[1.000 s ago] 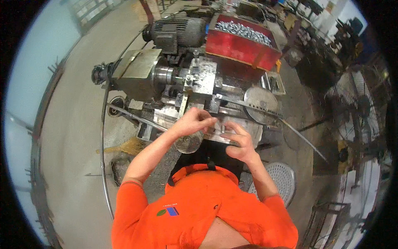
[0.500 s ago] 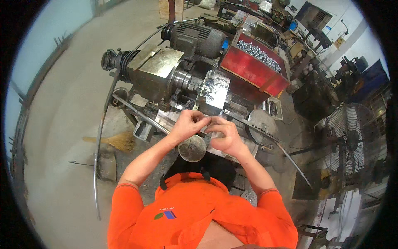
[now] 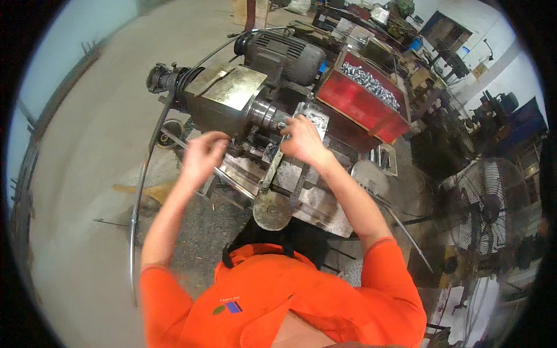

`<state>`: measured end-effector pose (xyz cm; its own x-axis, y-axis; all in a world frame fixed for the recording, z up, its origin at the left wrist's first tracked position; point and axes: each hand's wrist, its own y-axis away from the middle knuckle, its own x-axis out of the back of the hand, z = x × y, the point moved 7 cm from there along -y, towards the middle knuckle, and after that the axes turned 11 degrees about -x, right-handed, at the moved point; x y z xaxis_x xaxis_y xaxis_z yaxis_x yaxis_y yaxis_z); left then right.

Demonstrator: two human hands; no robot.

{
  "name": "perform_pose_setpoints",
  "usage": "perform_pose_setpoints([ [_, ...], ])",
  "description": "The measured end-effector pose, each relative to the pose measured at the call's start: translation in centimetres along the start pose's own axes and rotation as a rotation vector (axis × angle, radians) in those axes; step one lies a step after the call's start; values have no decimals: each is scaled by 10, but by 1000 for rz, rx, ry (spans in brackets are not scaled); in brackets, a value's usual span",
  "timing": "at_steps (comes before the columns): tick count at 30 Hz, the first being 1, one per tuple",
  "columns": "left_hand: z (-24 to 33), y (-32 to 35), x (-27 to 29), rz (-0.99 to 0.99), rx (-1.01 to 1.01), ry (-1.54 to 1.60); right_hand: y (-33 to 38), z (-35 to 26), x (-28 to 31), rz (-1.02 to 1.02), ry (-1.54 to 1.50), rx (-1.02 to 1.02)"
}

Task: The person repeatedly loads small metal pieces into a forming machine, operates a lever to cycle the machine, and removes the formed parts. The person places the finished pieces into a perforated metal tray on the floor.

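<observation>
My right hand (image 3: 303, 141) is at the front of the lathe's spindle and chuck (image 3: 266, 115), beside the metal tool block (image 3: 313, 118). Its fingers are bent together at the chuck's end, and whatever they hold is hidden. Smeared by motion, my left hand (image 3: 203, 155) hangs over a long metal lever bar (image 3: 233, 183), left of the chuck and in front of the headstock (image 3: 217, 107). Its fingers look curled, but I cannot tell whether they grip anything. A round metal disc (image 3: 272, 211) stands close to my body, below both hands.
Behind the lathe are a ribbed motor (image 3: 284, 55) and a red bin (image 3: 362, 101) of small shiny metal parts (image 3: 369, 86). A long rod (image 3: 137, 214) slants at the left, near a straw broom (image 3: 152, 192). A caged fan (image 3: 487, 203) stands at the right.
My hands, together in front of the tool block before, have parted. The left moved left and up over the lever bar; the right moved up to the chuck.
</observation>
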<state>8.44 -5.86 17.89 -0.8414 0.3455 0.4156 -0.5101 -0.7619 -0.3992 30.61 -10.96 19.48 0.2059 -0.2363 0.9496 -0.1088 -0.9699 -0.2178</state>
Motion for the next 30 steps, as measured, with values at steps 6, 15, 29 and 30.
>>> perform_pose_setpoints([
  [6, -48, 74, 174, 210, 75, -733, -62, 34, -53, -120, -15, -222],
  [15, -97, 193, 181, 12, 534, -861, -74, 21, -51, -142, -54, -179],
  [29, -255, 141, 349, -160, 232, -1496, -72, 36, -62, -144, -17, -230],
  [30, -252, 139, 355, -195, 335, -1499, -70, 34, -66, -137, -15, -215],
])
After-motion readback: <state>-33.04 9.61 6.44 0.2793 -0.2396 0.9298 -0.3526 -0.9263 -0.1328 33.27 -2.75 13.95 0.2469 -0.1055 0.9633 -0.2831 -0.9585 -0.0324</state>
